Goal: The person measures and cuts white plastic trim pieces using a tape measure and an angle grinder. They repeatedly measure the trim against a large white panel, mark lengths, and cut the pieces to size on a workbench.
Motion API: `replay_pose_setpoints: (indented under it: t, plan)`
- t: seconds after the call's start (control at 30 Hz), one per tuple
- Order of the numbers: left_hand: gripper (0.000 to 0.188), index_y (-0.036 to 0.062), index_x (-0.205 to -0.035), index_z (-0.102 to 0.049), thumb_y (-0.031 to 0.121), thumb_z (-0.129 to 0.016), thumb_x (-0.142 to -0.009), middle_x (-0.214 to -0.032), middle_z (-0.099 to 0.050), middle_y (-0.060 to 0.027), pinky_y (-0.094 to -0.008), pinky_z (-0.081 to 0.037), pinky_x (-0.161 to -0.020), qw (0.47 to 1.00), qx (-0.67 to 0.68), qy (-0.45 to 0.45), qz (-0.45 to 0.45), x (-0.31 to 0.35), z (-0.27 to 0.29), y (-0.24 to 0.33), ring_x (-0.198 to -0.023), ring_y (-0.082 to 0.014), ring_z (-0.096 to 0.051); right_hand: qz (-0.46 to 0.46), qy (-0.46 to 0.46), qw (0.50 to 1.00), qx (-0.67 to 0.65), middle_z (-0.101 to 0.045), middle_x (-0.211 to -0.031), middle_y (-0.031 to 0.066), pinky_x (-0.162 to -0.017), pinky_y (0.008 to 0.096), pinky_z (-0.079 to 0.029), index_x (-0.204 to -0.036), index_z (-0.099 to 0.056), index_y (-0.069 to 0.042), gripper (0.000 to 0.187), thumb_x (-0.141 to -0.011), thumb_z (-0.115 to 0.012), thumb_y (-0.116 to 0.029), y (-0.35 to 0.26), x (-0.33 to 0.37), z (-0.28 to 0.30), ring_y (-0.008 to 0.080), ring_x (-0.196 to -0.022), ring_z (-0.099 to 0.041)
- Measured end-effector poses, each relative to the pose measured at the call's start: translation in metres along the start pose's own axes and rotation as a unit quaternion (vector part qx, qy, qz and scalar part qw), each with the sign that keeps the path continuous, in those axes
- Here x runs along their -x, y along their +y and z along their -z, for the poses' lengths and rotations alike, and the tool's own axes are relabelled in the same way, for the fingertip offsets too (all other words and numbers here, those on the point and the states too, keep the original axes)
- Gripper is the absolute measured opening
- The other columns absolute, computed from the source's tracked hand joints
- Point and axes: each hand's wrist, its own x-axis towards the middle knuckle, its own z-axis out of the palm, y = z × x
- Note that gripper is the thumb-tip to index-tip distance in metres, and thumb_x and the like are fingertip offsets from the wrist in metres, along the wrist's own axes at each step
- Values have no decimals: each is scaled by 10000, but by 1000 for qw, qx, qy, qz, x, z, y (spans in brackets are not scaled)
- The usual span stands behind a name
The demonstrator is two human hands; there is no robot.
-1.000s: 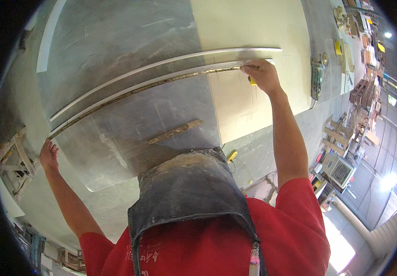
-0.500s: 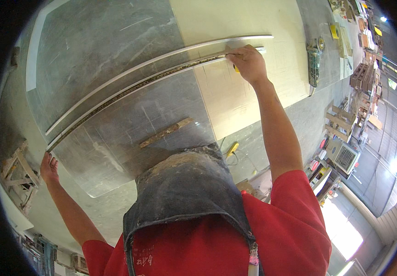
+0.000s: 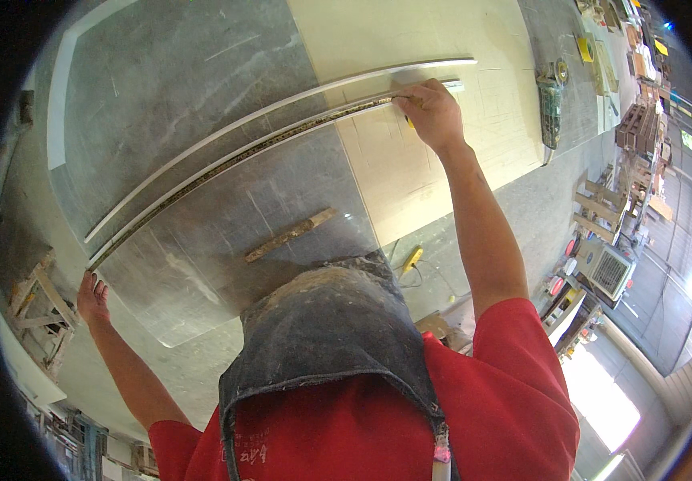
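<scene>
A tape measure's blade [image 3: 242, 155] is drawn out along a long white strip [image 3: 282, 128], which lies across the grey and pale boards. My right hand [image 3: 436, 114] is closed on the tape measure near the strip's right end, and a bit of yellow shows under its fingers. At the far left end, my left hand [image 3: 93, 301] has its fingertips up against the end of the blade and strip, apparently pinching the blade. A second white strip [image 3: 282, 117] lies just beyond, roughly parallel to the first.
On the grey board [image 3: 226, 208] lies a short, rough wooden stick [image 3: 291, 234]. A green power tool [image 3: 550, 112] rests right of the pale board [image 3: 410, 176]. Near the bench's front are a yellow tool with a cord [image 3: 412, 258]; a wooden trestle [image 3: 41, 309] stands at left.
Both hands keep their places at the two ends of the tape. The view has shifted slightly; nothing is newly grasped or released.
</scene>
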Motion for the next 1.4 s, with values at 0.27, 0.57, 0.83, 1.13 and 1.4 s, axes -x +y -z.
replay_pose_setpoints:
  t: [0.27,0.57,0.83,1.13,1.4]
  plan:
    - [612,42,-1495,-535,379,-679,-1005,-1527,-542,-140,-479,-387,-1169,999,-25,33,-5,19,-15,8,-1366,-327,-531,16,15,1000,12,-685,-1085,60,-841,406,-572,-1092,-794,-164,212,-942,-729,-299,-1,2,-2,279,-953,-697]
    - [569,78,-1443,-598,352,-727,-961,-1455,-611,-107,-427,-471,-1038,1000,-22,21,-2,9,-9,3,-1141,-232,-610,39,31,998,29,-685,-1083,68,-844,412,-570,-1067,-791,-159,192,-922,-728,-268,4,1,-4,306,-960,-687]
    - [613,81,-1499,-530,378,-680,-985,-1489,-570,-130,-453,-437,-1079,1000,11,20,-8,26,-5,8,-1150,-250,-595,41,-52,997,-49,-685,-1012,72,-782,348,-557,-1017,-770,-32,143,-930,-744,-143,-17,8,5,200,-864,-686]
    - [547,83,-1562,-430,306,-525,-1071,-1505,-523,-135,-513,-393,-1143,979,135,143,-54,96,64,12,-1237,-288,-561,50,-246,928,-276,-682,-844,47,-721,320,-519,-963,-740,-44,174,-942,-730,-216,-21,69,2,146,-787,-630]
    - [454,52,-1409,-616,158,-640,-967,-1129,-718,-70,-321,-585,-681,977,-15,127,-171,148,3,-24,-840,-167,-685,-159,-190,843,-478,-647,-828,70,-605,277,-486,-1007,-670,0,158,-880,-695,-90,31,134,6,155,-696,-608]
